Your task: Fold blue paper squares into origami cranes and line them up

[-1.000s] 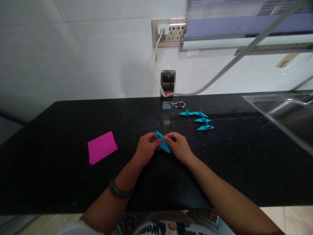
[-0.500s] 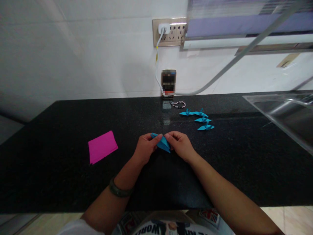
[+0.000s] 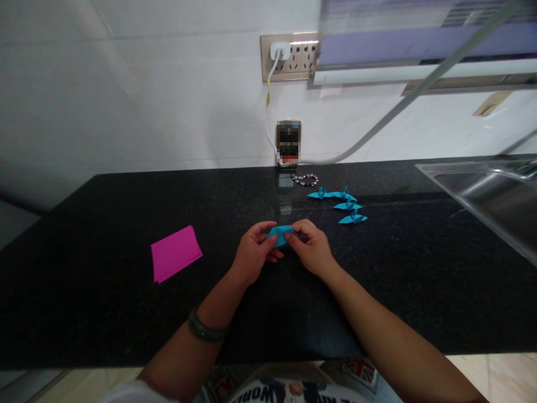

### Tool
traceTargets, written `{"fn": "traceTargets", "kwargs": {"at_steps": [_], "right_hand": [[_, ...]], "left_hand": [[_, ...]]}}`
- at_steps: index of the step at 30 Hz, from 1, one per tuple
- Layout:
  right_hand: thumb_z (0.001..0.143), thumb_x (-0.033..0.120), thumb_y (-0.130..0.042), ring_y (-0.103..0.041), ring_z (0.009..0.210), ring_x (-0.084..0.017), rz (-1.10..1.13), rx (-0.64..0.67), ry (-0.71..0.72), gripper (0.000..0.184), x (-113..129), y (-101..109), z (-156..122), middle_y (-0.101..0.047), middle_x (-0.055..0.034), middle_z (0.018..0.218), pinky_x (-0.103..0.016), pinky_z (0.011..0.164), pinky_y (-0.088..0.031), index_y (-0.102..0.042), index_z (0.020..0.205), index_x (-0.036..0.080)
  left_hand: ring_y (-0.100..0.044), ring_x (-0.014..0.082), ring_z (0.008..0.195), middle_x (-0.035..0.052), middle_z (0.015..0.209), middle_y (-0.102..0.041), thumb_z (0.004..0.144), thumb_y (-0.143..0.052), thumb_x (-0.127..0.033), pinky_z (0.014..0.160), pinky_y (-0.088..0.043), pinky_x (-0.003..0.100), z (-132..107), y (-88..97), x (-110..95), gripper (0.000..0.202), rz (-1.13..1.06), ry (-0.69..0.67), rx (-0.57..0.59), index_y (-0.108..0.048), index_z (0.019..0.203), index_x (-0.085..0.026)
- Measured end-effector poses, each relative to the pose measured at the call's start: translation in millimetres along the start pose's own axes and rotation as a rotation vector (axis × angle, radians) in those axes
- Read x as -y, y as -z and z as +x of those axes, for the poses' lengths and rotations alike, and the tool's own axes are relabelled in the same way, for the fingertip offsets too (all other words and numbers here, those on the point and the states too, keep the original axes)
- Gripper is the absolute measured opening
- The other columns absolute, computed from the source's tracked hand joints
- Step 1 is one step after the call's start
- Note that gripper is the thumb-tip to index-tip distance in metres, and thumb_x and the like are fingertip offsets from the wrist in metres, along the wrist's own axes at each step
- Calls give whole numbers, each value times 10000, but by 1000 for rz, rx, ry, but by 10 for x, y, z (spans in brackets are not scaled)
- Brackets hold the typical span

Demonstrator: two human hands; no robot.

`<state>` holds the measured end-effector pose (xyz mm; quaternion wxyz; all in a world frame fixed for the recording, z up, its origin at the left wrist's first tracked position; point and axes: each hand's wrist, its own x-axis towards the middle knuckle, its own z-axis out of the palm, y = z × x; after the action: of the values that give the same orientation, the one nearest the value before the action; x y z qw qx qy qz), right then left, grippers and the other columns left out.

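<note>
A folded piece of blue origami paper [image 3: 279,235] is held between both hands above the dark countertop. My left hand [image 3: 252,251] pinches its left side, thumb on top, with the other fingers behind and below. My right hand [image 3: 309,244] grips the right side between thumb and forefinger. Farther back and to the right lie several finished blue paper cranes [image 3: 352,219]. Left of my hands is a small stack of pink paper squares [image 3: 176,253].
The black countertop [image 3: 113,224] meets a white tiled wall. A phone [image 3: 288,143] leans there, with a beaded strap [image 3: 306,179] before it. A white cable [image 3: 269,117] runs up to a socket panel [image 3: 308,57]. At the right is a metal sink [image 3: 495,190].
The blue paper has been turned from a slanted point toward me to a flatter, level position. Both hands have shifted their grip slightly; the right thumb now presses on its face.
</note>
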<state>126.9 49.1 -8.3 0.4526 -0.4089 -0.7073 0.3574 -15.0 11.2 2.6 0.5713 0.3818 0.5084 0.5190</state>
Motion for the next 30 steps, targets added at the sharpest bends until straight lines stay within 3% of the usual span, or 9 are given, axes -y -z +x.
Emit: {"fn": "traceTargets", "kwargs": {"at_steps": [6,10,16,21,30], "right_hand": [[726,233,-544,-468,585,-113,39,56,-116,81,-1,-30,-21,-516,4,655,-235,539,-388,-584,779,186],[728,243,-535,-468,562,-111,58,47,-158,111,4,-51,-33,-536,5,622,-231,522,-380,-600,791,178],[744,269,-525,-440,479,-92,158,49,-233,141,42,-45,-30,-485,26,549,-213,449,-350,-605,786,161],[733,284,-535,-458,468,-89,243,41,-263,164,29,-42,-26,-537,9,598,-215,437,-372,-610,806,158],[756,312,-507,-461,446,-93,263,33,-284,203,28,-25,-21,-523,12,565,-221,424,-385,-615,846,165]], "left_hand": [[-444,69,356,-42,468,-515,738,-552,-375,347,-339,175,3,-9,15,364,224,-85,-15,-570,1001,-123],[-410,57,345,-46,474,-517,742,-551,-359,354,-303,177,-3,-8,27,331,301,-117,-15,-582,981,-133],[-386,52,357,-47,489,-510,741,-555,-341,354,-277,175,-9,-21,13,316,299,-137,-9,-584,971,-125],[-382,52,354,-42,496,-512,729,-567,-339,351,-277,177,-6,-22,1,332,286,-109,-24,-581,975,-117],[-408,60,375,-17,550,-548,724,-567,-359,362,-295,181,14,13,38,344,294,-99,-33,-586,985,-136]]}}
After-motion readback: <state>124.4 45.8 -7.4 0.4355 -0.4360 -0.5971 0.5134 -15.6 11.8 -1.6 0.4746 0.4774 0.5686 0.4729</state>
